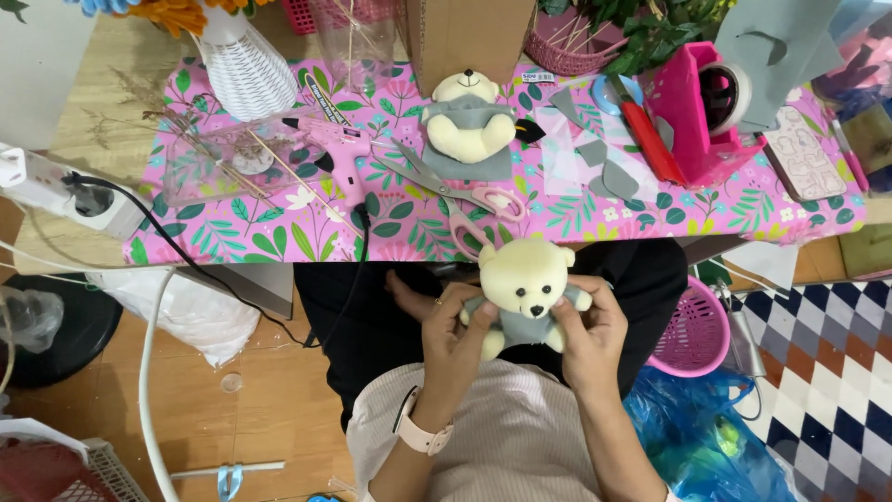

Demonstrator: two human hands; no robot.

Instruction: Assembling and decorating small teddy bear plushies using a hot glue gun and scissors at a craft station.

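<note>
**Cream bear held in both hands**

Cream plush, soft and light, so the teddy bear (526, 293) at centre frame should squash under a firm squeeze. Your left hand (457, 336) and right hand (589, 336) pinch its sides over the grey shirt; hold it by the body, not the limbs. Higher up, a second bear (469, 119), scissors (452, 189) and a glue gun (339, 149) lie on the pink floral table (232, 228).
</note>
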